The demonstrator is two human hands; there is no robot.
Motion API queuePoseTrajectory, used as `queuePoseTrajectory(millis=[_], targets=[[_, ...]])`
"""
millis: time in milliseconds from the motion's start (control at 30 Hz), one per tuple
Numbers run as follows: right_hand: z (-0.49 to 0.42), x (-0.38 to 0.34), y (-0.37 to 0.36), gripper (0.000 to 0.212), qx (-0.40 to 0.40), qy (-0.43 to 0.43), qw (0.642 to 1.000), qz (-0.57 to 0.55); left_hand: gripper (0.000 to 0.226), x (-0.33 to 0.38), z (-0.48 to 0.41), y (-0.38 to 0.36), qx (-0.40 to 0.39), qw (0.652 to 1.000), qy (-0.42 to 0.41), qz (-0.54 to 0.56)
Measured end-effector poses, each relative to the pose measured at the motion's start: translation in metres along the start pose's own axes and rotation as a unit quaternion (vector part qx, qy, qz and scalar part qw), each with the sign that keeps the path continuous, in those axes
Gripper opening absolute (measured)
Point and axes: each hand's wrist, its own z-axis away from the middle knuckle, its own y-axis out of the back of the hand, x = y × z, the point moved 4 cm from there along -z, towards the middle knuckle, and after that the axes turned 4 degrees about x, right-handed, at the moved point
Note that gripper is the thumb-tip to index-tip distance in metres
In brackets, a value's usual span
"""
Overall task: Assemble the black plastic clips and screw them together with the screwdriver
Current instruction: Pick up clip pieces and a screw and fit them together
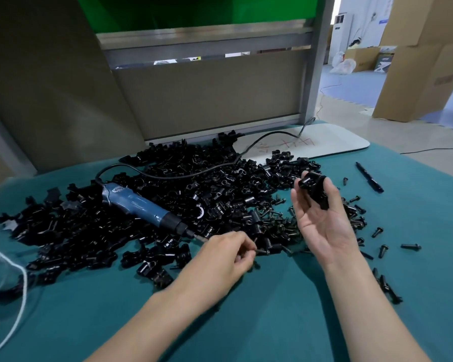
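Observation:
A big heap of black plastic clips (168, 194) covers the teal table mat (272, 309). On the heap lies a blue electric screwdriver (139, 205), its bit pointing right and toward me. My right hand (322, 215) is raised palm up and holds an assembled black clip (314, 188) between thumb and fingertips. My left hand (225, 257) is low at the heap's near edge and pinches a small black screw (259, 251) in its fingertips. Loose black screws (280, 223) lie piled between the two hands.
More screws (411, 246) are scattered to the right on the mat. A black pen (369, 177) lies at the far right. A white board (311, 142) with red marks sits behind the heap. The screwdriver's black cord (220, 168) crosses the heap. A white cord (19, 283) loops at the left edge.

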Motion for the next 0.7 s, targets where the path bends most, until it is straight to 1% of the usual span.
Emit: queuePoseTrajectory(millis=[67,133,200,267,333,367,433,467,500,533,600,700], targets=[[0.002,0.006,-0.004,0.039,-0.018,-0.009,0.999,0.036,0.019,-0.006,0.007,0.0,0.019,1.0,-0.007,-0.022],[0.005,0.013,-0.008,0.042,-0.037,-0.022,0.995,0.092,0.027,-0.007,0.012,0.003,0.054,0.997,-0.032,-0.044],[0.01,0.025,-0.015,0.041,-0.061,-0.035,0.985,0.157,0.031,-0.012,0.021,0.007,0.091,0.993,-0.054,-0.06],[0.016,0.037,-0.023,0.043,-0.08,-0.051,0.975,0.2,0.028,-0.019,0.031,0.013,0.128,0.989,-0.055,-0.041],[0.023,0.051,-0.031,0.04,-0.101,-0.072,0.966,0.226,0.023,-0.033,0.043,0.022,0.189,0.981,-0.026,0.027],[0.028,0.06,-0.035,0.036,-0.118,-0.084,0.96,0.24,0.022,-0.042,0.049,0.027,0.224,0.971,0.005,0.088],[0.038,0.08,-0.041,0.028,-0.156,-0.111,0.944,0.268,0.023,-0.056,0.055,0.036,0.289,0.928,0.067,0.225],[0.043,0.091,-0.043,0.028,-0.173,-0.126,0.936,0.278,0.023,-0.06,0.056,0.038,0.317,0.907,0.084,0.266],[0.048,0.101,-0.045,0.029,-0.188,-0.139,0.929,0.287,0.023,-0.062,0.056,0.039,0.333,0.894,0.091,0.286],[0.051,0.109,-0.045,0.031,-0.2,-0.147,0.922,0.296,0.024,-0.061,0.056,0.039,0.336,0.89,0.094,0.294],[0.054,0.118,-0.046,0.036,-0.21,-0.148,0.916,0.309,0.027,-0.059,0.054,0.037,0.315,0.899,0.092,0.288],[0.051,0.118,-0.045,0.039,-0.193,-0.14,0.918,0.316,0.023,-0.061,0.053,0.03,0.288,0.93,0.083,0.213]])
